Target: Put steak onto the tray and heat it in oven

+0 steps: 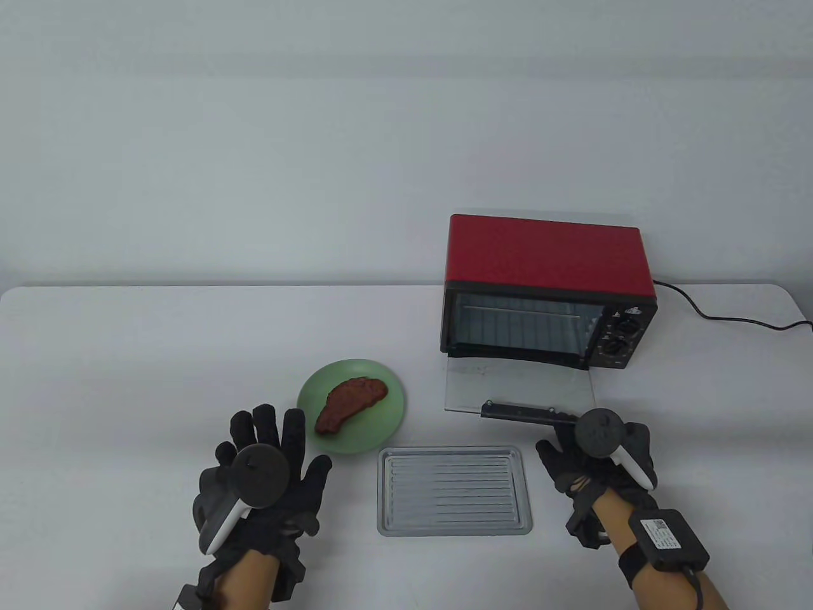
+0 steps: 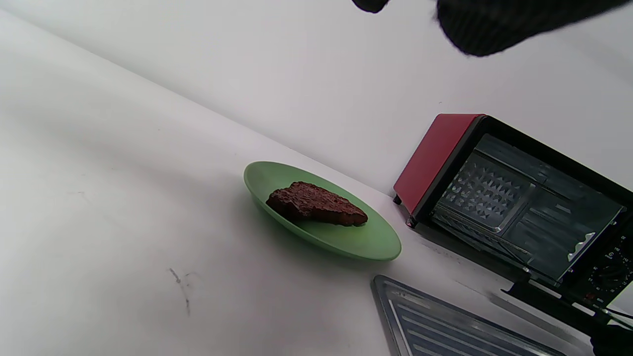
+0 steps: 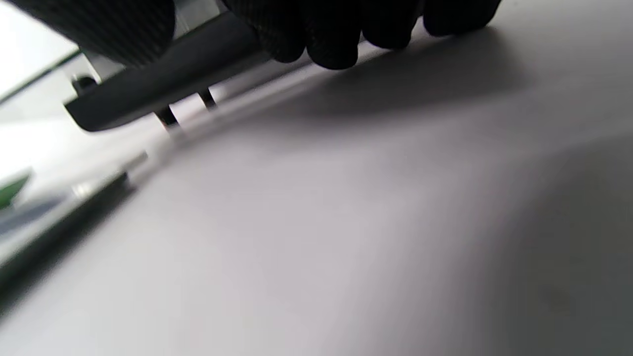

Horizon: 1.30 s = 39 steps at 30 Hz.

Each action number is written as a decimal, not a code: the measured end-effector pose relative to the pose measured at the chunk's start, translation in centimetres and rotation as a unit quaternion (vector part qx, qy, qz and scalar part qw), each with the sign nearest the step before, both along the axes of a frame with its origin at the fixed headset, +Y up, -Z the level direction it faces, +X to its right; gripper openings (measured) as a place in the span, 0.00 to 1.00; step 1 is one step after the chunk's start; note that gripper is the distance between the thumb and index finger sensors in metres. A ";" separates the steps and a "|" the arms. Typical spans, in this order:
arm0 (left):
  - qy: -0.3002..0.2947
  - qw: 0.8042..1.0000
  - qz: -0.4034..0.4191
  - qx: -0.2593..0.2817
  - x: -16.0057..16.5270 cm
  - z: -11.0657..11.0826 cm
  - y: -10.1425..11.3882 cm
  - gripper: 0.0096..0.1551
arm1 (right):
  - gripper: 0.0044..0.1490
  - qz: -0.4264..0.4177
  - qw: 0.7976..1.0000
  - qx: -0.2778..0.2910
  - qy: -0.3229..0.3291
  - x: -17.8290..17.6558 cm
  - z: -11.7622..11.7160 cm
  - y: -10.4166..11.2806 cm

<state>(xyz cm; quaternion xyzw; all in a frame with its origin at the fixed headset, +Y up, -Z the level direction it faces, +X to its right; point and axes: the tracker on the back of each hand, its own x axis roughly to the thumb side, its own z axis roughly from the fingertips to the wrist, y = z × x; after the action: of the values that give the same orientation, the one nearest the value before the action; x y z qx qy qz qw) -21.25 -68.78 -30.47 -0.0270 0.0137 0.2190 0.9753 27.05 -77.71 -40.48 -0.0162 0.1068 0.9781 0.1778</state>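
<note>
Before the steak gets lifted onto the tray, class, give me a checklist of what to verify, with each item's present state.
1. Oven door fully down: ok, it lies flat on the table.
2. Tray bare and within reach: ok, it sits between the hands.
3. Steak ready on the plate: ok.
4. Left hand free: ok, fingers spread, holding nothing.
5. Right hand clear of the door handle: not ok, its fingers are on it.
6. Oven set to heat: cannot tell.

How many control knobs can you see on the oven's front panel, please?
2: an upper knob and a lower knob, stacked on the oven front's right side.
</note>
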 end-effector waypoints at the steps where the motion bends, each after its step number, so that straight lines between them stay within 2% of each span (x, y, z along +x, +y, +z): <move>1: 0.000 1.000 0.001 0.000 0.0 0.0 0.0 0.48 | 0.51 0.020 1.000 -0.001 -0.004 -0.2 0.0 0.0; 4: -0.001 1.000 0.001 -0.002 0.0 0.0 0.0 0.48 | 0.50 0.060 0.998 0.005 0.000 -0.6 0.0 0.2; 7: 0.000 1.000 0.002 -0.004 0.0 0.0 0.0 0.48 | 0.48 0.090 0.995 -0.034 0.013 -0.9 0.3 0.6; 12: 0.000 1.000 -0.001 -0.005 0.0 0.0 0.0 0.48 | 0.47 0.075 0.994 -0.068 0.029 -0.9 1.6 2.8; 17: 0.002 1.000 0.000 -0.005 0.0 0.0 0.0 0.48 | 0.49 0.031 0.999 -0.008 0.042 -0.7 4.1 6.3; 20: 0.002 1.000 0.000 -0.010 0.0 -0.1 -0.1 0.48 | 0.50 0.032 0.996 0.064 0.044 -0.4 5.8 8.1; 22: -0.002 1.000 0.005 -0.016 -0.1 -0.2 -0.3 0.48 | 0.51 0.040 0.993 0.107 0.041 0.0 6.6 8.2; 24: -0.002 1.000 0.008 -0.029 -0.2 -0.3 -0.6 0.48 | 0.52 0.048 0.991 0.123 0.038 0.2 6.8 7.9; 30: -0.002 0.998 0.038 -0.052 -0.7 -0.8 -1.3 0.48 | 0.54 0.100 0.986 0.133 0.027 0.8 6.6 7.8; 32: -0.003 0.993 0.082 -0.087 -1.4 -1.4 -1.5 0.48 | 0.54 0.092 0.987 0.128 0.023 1.0 6.4 7.8; 34: 0.018 0.989 0.118 -0.085 -1.8 -1.9 -1.6 0.47 | 0.53 0.089 0.987 0.128 0.021 1.1 6.4 7.7; 36: 0.051 0.989 0.120 -0.074 -2.2 -2.9 -1.5 0.46 | 0.53 0.091 0.987 0.128 0.022 1.2 6.4 7.7; 39: 0.094 0.984 0.101 -0.111 -2.4 -5.0 -1.6 0.45 | 0.52 0.082 0.989 0.119 0.025 1.1 6.4 7.7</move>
<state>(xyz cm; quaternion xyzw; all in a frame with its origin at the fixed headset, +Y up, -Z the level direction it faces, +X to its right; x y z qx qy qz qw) -23.61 -70.38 -35.50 -0.1154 0.1267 0.3154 0.9334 28.10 -69.98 -34.06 0.0207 -0.0075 0.9953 0.0947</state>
